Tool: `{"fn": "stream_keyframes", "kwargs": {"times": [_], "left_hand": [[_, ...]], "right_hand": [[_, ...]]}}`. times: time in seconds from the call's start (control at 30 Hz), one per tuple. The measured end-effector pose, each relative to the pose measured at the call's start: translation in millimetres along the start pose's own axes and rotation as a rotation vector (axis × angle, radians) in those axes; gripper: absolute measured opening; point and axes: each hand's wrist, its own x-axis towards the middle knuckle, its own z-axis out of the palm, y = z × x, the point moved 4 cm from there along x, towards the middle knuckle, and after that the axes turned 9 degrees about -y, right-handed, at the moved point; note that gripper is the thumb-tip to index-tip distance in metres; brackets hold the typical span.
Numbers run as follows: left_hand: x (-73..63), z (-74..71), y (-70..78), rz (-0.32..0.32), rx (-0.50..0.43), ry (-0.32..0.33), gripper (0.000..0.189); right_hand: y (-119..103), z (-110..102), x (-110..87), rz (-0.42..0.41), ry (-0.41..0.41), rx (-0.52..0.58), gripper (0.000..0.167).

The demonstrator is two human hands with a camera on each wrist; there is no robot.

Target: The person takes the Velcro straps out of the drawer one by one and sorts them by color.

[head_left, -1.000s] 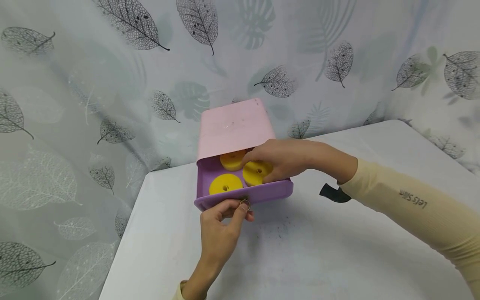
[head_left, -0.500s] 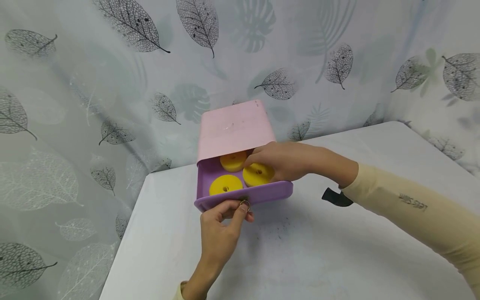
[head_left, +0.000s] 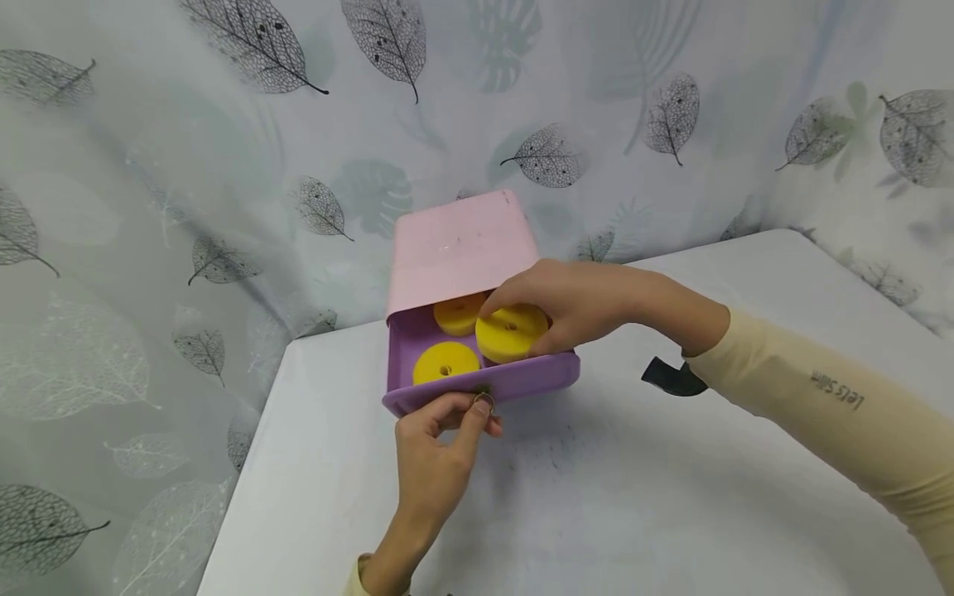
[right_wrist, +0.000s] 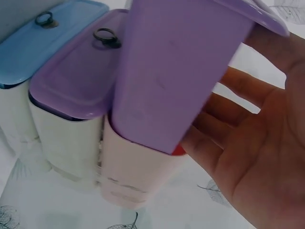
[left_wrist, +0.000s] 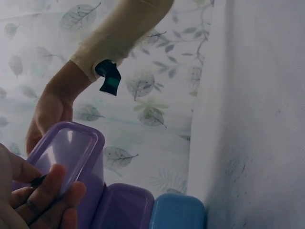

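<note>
We see a pink case [head_left: 462,248] with its purple drawer [head_left: 537,378] partway out on the near side. The right hand [head_left: 570,302], part spread, grips the yellow disc [head_left: 503,341] at the drawer's right by its rim; we judge it light, foam-soft and easily dented, best held there. The left hand [head_left: 440,455] pinches the ring [head_left: 492,402], probably stiff metal.

Room to reach in lies over the left side of the purple drawer [head_left: 532,377], above the yellow disc [head_left: 440,356] there, but the pink casing [head_left: 462,261] roofs the drawer's rear, the right grip [head_left: 577,296] fills its right side, and the left grip [head_left: 438,455] bars its front middle.
</note>
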Motion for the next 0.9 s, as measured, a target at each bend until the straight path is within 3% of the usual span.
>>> {"fn": "stream_keyframes", "kwargs": {"times": [0.47,0.67,0.9], "left_hand": [[1.5,-0.4,-1.4,0.017,0.003,-0.005,0.012],[2.6,-0.7,-1.6,0.039,0.010,0.000,0.012],[3.3,-1.3,0.0,0.044,0.016,0.002,0.012]], "right_hand": [[-7.4,-14.5,-13.4,-0.019,0.005,-0.040,0.055],[-13.1,-23.9,-21.8,-0.041,0.059,-0.070,0.055],[-18.5,-33.3,-37.7,0.010,0.114,-0.091,0.056]]}}
